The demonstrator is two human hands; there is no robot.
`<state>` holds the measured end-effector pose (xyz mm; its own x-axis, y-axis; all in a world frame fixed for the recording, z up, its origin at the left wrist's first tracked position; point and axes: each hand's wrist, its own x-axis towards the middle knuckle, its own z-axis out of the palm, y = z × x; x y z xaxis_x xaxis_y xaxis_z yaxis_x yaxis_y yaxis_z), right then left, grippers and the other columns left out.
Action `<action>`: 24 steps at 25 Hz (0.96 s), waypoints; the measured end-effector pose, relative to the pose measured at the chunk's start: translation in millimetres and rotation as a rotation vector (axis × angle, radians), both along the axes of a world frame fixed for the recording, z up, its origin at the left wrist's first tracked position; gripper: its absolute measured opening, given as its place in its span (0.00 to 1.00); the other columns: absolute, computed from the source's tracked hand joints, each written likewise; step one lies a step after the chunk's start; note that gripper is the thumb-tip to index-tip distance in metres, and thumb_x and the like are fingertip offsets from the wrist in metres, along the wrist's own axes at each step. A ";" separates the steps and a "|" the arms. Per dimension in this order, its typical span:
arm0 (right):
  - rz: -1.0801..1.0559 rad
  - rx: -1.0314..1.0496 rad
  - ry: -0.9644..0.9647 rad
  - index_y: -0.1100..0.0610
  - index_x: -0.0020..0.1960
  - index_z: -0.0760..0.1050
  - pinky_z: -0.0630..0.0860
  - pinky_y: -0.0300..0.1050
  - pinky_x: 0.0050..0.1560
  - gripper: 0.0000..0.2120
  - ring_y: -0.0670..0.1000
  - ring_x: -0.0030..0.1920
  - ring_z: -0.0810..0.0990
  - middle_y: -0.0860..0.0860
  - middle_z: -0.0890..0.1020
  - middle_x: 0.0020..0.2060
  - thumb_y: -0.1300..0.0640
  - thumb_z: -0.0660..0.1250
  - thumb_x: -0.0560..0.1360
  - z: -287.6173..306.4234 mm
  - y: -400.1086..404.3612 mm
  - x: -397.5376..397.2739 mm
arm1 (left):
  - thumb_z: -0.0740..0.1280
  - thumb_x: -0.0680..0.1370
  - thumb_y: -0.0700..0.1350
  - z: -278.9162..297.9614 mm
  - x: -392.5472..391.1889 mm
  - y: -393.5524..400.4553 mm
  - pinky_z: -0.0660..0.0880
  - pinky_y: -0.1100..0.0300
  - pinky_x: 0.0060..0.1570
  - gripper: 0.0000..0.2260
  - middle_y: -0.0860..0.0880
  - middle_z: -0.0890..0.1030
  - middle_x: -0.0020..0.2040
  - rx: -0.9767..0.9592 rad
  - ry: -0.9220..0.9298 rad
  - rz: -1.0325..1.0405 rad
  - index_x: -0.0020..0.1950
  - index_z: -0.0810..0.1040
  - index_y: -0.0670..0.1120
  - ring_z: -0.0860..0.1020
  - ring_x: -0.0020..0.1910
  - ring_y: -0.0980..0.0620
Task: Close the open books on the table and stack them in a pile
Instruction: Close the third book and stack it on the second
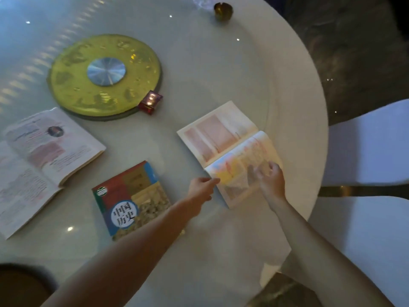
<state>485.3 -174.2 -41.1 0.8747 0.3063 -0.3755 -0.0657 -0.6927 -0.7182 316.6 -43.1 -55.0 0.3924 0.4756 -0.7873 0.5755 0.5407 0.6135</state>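
An open book (218, 138) lies on the right side of the round white table (221, 63), its near pages lifted and blurred. My right hand (271, 180) grips those lifted pages from the right. My left hand (202, 188) pinches the near left edge of the same book. A closed book with a colourful cover (130, 200) lies flat near the table's middle front. A second open book (42, 160) lies flat at the left.
A yellow-green round turntable (104, 75) sits at the table's centre with a small red box (150, 102) by its rim. A small brass cup (223, 10) stands at the far edge. White chairs (365, 151) stand to the right.
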 end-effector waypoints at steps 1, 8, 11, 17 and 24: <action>0.025 -0.016 -0.024 0.61 0.67 0.74 0.78 0.56 0.63 0.31 0.54 0.61 0.80 0.52 0.80 0.60 0.43 0.73 0.71 -1.4 -3.2 20.1 | 0.72 0.76 0.48 -6.8 9.5 -9.5 0.75 0.55 0.40 0.09 0.44 0.76 0.40 -0.007 0.012 0.014 0.45 0.81 0.42 0.75 0.39 0.47; 0.148 -0.089 0.167 0.59 0.75 0.67 0.70 0.43 0.56 0.29 0.53 0.59 0.76 0.55 0.77 0.65 0.51 0.70 0.78 -16.3 -7.5 106.6 | 0.64 0.81 0.45 -19.9 25.8 -26.8 0.80 0.55 0.43 0.09 0.44 0.86 0.43 0.005 0.068 0.039 0.47 0.81 0.43 0.83 0.38 0.49; 0.140 -0.113 0.170 0.56 0.59 0.80 0.75 0.47 0.55 0.16 0.54 0.54 0.80 0.50 0.81 0.52 0.49 0.72 0.75 -25.3 -20.2 112.6 | 0.65 0.81 0.43 -10.3 19.2 -21.2 0.83 0.55 0.39 0.09 0.45 0.85 0.36 -0.056 0.044 0.097 0.51 0.81 0.38 0.84 0.32 0.49; 0.132 0.115 0.479 0.58 0.51 0.83 0.76 0.46 0.42 0.06 0.52 0.41 0.82 0.56 0.85 0.46 0.62 0.72 0.75 2.0 -23.8 126.2 | 0.68 0.79 0.43 20.1 -13.5 -3.5 0.78 0.58 0.31 0.10 0.48 0.79 0.24 -0.226 -0.051 0.172 0.41 0.78 0.39 0.80 0.23 0.52; 0.138 0.350 0.612 0.54 0.50 0.77 0.85 0.45 0.40 0.05 0.50 0.42 0.81 0.53 0.80 0.45 0.63 0.68 0.79 31.0 51.3 133.9 | 0.58 0.84 0.52 20.0 -21.2 8.6 0.82 0.52 0.43 0.19 0.40 0.85 0.50 -0.268 -0.231 0.374 0.60 0.81 0.40 0.84 0.44 0.44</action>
